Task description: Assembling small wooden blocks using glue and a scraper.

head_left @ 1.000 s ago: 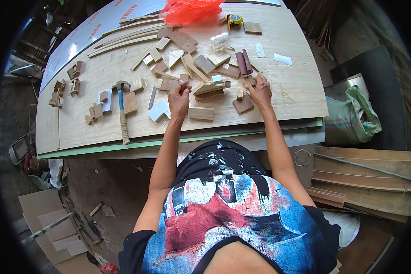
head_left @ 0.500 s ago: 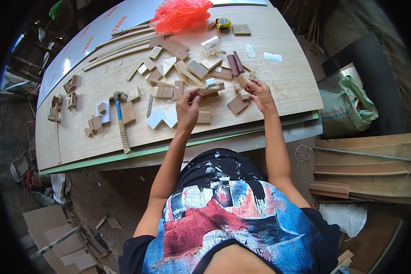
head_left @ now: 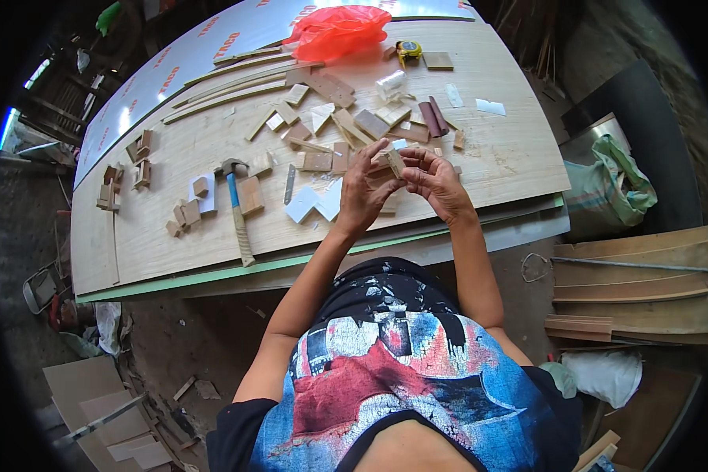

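Note:
Above the near middle of the table, both my hands meet at a small wooden block (head_left: pixel 396 163). My right hand (head_left: pixel 444 187) pinches it from the right between thumb and fingers. My left hand (head_left: pixel 359 193) curls round its left side, thumb at the lower end and fingers at the upper; their exact contact is partly hidden. Behind the hands lie loose wood offcuts (head_left: pixel 374 123) and two dark red strips (head_left: pixel 433 118). White angular pieces (head_left: pixel 315 202) lie left of my left hand, beside a narrow metal strip (head_left: pixel 289 183).
A hammer (head_left: pixel 237 212) with a blue and tan handle lies left, near small wooden blocks (head_left: pixel 185 214). Small wooden assemblies (head_left: pixel 108 189) sit at the far left. Farther back are a red plastic bag (head_left: pixel 338 35), a yellow tape measure (head_left: pixel 407 53) and long wood strips (head_left: pixel 236 86).
My right hand has brought the small block leftward and nearer. My left hand has moved right to meet it. The whole view has shifted slightly, with the table appearing farther right.

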The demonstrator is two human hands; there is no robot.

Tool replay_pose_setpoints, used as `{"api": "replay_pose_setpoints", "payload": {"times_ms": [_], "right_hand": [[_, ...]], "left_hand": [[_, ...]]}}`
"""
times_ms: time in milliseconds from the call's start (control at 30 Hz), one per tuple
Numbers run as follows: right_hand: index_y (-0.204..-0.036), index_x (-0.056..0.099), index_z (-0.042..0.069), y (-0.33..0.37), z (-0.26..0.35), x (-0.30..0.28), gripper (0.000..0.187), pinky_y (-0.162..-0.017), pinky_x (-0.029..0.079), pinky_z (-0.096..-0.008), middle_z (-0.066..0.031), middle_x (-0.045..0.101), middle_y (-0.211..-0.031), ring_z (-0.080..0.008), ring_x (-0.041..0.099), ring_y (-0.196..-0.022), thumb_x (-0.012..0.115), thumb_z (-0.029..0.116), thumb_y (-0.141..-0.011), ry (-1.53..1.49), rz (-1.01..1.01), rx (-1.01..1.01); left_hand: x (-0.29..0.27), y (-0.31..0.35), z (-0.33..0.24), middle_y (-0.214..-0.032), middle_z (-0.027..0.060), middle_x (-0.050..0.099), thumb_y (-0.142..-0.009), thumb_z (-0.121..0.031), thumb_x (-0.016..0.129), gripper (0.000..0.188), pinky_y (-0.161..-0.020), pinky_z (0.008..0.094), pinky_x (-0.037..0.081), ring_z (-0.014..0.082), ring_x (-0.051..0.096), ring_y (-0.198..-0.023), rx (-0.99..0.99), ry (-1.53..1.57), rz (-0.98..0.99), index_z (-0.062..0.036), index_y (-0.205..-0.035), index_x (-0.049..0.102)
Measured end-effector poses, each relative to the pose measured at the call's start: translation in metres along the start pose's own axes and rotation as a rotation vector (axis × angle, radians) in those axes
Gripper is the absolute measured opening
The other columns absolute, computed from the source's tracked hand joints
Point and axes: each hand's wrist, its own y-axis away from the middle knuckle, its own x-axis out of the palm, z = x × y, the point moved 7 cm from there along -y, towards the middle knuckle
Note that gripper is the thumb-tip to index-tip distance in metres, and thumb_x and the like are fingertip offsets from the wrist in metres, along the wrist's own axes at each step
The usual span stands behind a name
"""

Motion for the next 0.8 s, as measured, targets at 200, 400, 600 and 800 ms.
{"api": "replay_pose_setpoints", "payload": {"times_ms": [200,400,600,800], "right_hand": [[-0.105,0.05,0.005,-0.006,-0.013,0.032,0.042,-0.062,0.043,-0.019,-0.0002,0.057,-0.09,-0.0064,0.055,-0.077,0.068,0.02,-0.071,-0.022,0.035,0.024],[-0.114,0.042,0.004,-0.015,-0.022,0.04,0.054,-0.064,0.045,-0.0222,-0.0014,0.057,-0.095,-0.0095,0.056,-0.08,0.064,0.032,-0.073,0.018,-0.015,0.025],[-0.116,0.039,0.004,-0.02,-0.025,0.052,0.059,-0.063,0.044,-0.0208,0.0006,0.056,-0.091,-0.0054,0.053,-0.076,0.063,0.036,-0.073,0.154,-0.096,0.003],[-0.113,0.044,0.002,-0.03,-0.027,0.056,0.054,-0.06,0.04,-0.0167,-0.0008,0.053,-0.09,-0.0053,0.049,-0.078,0.066,0.029,-0.073,0.132,-0.114,-0.025]], "left_hand": [[-0.028,0.009,0.015,-0.102,0.009,0.055,-0.067,-0.009,0.068,0.048,-0.08,0.0313,0.044,0.0185,0.054,-0.091,-0.008,0.218,-0.033,-0.0055,-0.111,0.048],[-0.039,0.02,0.038,-0.103,0.0082,0.054,-0.069,-0.007,0.067,0.047,-0.083,0.03,0.042,0.0154,0.052,-0.094,-0.218,0.54,0.008,-0.0025,-0.112,0.047],[-0.043,0.021,0.044,-0.105,0.0077,0.054,-0.071,-0.005,0.065,0.046,-0.081,0.0269,0.043,0.0145,0.053,-0.092,-0.281,0.707,0.068,-0.0017,-0.113,0.046],[-0.046,0.016,0.053,-0.102,0.0081,0.056,-0.074,-0.007,0.063,0.042,-0.08,0.0251,0.043,0.0131,0.054,-0.089,-0.388,0.925,0.083,0.0014,-0.112,0.046]]}}
